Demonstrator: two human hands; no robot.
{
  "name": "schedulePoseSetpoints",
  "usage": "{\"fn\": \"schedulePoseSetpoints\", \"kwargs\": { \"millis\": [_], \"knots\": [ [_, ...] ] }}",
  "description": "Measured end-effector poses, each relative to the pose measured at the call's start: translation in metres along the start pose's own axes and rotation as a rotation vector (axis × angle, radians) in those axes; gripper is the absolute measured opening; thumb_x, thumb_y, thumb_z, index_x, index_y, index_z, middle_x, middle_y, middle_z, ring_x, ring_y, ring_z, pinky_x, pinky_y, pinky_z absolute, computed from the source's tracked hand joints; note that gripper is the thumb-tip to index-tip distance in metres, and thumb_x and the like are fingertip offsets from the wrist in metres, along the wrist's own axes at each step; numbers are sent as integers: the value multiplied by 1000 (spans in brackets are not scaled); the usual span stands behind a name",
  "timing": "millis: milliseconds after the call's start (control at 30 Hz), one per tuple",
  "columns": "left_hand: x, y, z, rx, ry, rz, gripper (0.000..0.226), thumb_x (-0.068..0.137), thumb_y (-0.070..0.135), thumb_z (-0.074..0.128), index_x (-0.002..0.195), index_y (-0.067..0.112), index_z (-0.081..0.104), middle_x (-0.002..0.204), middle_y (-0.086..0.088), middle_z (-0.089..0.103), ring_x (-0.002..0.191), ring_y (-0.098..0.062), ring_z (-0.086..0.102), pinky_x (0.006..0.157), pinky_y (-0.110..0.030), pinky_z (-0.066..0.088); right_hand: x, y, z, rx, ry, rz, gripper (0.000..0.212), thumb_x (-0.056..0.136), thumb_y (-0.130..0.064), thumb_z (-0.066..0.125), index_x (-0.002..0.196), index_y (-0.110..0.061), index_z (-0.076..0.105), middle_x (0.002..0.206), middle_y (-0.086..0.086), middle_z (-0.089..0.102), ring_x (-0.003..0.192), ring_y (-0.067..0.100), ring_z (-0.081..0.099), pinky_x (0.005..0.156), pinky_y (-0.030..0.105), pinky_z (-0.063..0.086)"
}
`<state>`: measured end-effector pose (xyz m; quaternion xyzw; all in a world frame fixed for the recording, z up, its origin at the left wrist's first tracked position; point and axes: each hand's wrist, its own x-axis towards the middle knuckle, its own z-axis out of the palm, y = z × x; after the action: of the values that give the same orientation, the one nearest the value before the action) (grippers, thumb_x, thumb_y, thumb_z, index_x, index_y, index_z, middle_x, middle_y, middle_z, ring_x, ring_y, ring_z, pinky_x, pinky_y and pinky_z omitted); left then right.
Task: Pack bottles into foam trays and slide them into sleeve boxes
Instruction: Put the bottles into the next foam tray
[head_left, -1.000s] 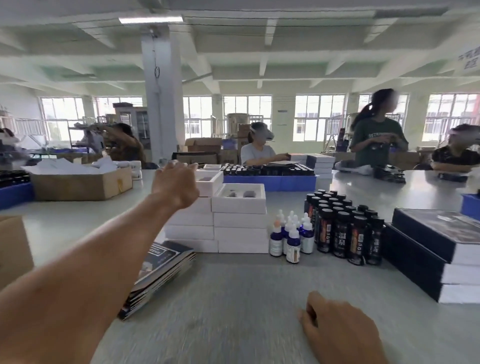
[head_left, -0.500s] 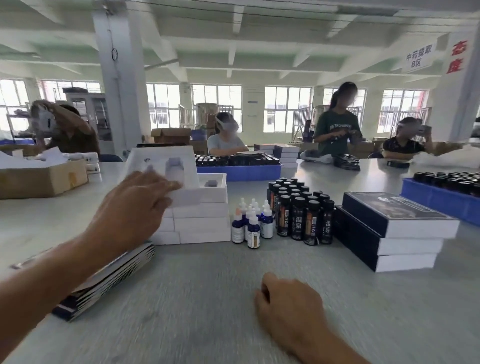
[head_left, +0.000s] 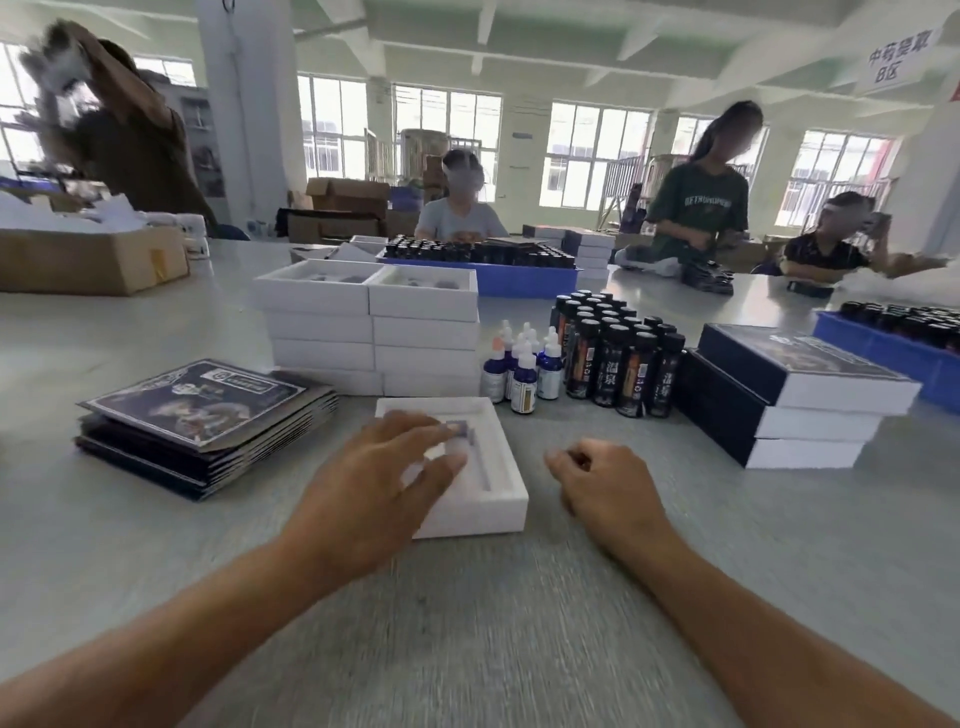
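Nearest the camera, two bare forearms are being extended over the grey table (head_left: 519, 623). The left hand (head_left: 374, 493) is being laid palm-down on a white foam tray (head_left: 483, 499), its fingers (head_left: 415, 431) spread nearly straight across the tray's top and recesses; nothing is being gripped, and the fingertips are being blurred by motion. The tray is lying flat on the table, its left part being covered by that hand and its right edge being left exposed. Just right of the tray and apart from it, the right hand (head_left: 605, 483) is being rested on the table with fingers loosely curled, nothing being held. Left of the tray, a stack of flat dark sleeve boxes (head_left: 208, 415) is being kept. Beyond the tray, small dropper bottles (head_left: 524, 369) and tall dark bottles (head_left: 618, 353) are being stood upright in a cluster, between two piles of white trays (head_left: 371, 332) and three stacked dark-lidded boxes (head_left: 795, 395). Farther back, other workers are being seen at blue crates (head_left: 519, 280) of bottles.
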<state>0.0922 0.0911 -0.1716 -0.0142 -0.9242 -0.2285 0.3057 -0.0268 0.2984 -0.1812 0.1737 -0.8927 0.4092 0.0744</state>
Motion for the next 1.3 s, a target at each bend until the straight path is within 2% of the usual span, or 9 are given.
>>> {"fn": "schedulePoseSetpoints", "kwargs": {
  "millis": [233, 367, 567, 667, 767, 867, 967, 1200, 1300],
  "knots": [
    [26, -59, 0, -147, -106, -266, 31, 97, 42, 51, 117, 28, 70, 143, 10, 49, 122, -4, 45, 99, -22, 28, 45, -12, 2, 171, -106, 258, 26, 93, -36, 68, 82, -12, 66, 56, 2, 65, 42, 12, 57, 44, 29, 54],
    [19, -62, 0, -237, -107, -266, 44, 81, 46, 42, 110, 33, 71, 140, 14, 50, 126, -6, 45, 108, -28, 29, 81, -20, 20, 93, -62, 182, 27, 88, -36, 73, 86, -11, 62, 65, 6, 66, 55, 20, 63, 64, 46, 61],
    [21, -67, 6, -170, -33, -211, 45, 85, 41, 42, 117, 24, 70, 133, 15, 54, 117, 0, 46, 92, -8, 27, 120, -26, 44, -31, -57, 215, 32, 81, -40, 80, 82, -12, 66, 78, 4, 69, 68, 21, 64, 64, 30, 50],
    [21, -68, 8, -110, 9, -186, 30, 96, 34, 48, 115, 25, 70, 128, 15, 56, 111, -3, 52, 87, -15, 35, 124, -23, 51, -77, -18, 229, 31, 83, -38, 76, 102, -15, 71, 95, 5, 73, 86, 24, 67, 76, 32, 50],
    [20, -66, 8, -88, 14, -171, 37, 92, 44, 44, 111, 28, 71, 125, 16, 57, 108, -4, 54, 92, -25, 42, 123, -19, 54, -119, 46, 201, 24, 87, -27, 70, 109, -19, 71, 107, 4, 72, 95, 25, 64, 78, 31, 46],
    [18, -63, 7, -60, -15, -166, 44, 86, 52, 40, 111, 31, 71, 124, 21, 53, 113, -4, 50, 99, -36, 42, 119, -19, 51, -86, 53, 176, 16, 83, -22, 71, 99, -19, 73, 97, 1, 71, 93, 24, 65, 72, 28, 44],
    [17, -60, 6, -13, -51, -131, 41, 90, 52, 40, 112, 33, 69, 125, 18, 50, 119, -10, 44, 102, -42, 39, 109, -17, 43, -64, 85, 179, 12, 80, -22, 73, 73, -17, 65, 73, -3, 66, 69, 15, 61, 53, 24, 35],
    [15, -50, 0, -13, -172, -131, 34, 94, 52, 38, 111, 33, 61, 148, 10, 38, 130, -15, 39, 105, -39, 35, 69, -42, 9, 141, 144, 48, 19, 83, -32, 72, 89, -16, 63, 88, 12, 72, 83, 29, 70, 74, 46, 59],
    [16, -44, -3, 26, -214, -139, 39, 96, 56, 38, 120, 31, 56, 142, 4, 42, 121, -17, 44, 95, -36, 40, 37, -69, -2, 109, -32, -122, 28, 78, -46, 74, 96, -28, 62, 94, 3, 70, 78, 17, 66, 66, 38, 54]
  ]
}}
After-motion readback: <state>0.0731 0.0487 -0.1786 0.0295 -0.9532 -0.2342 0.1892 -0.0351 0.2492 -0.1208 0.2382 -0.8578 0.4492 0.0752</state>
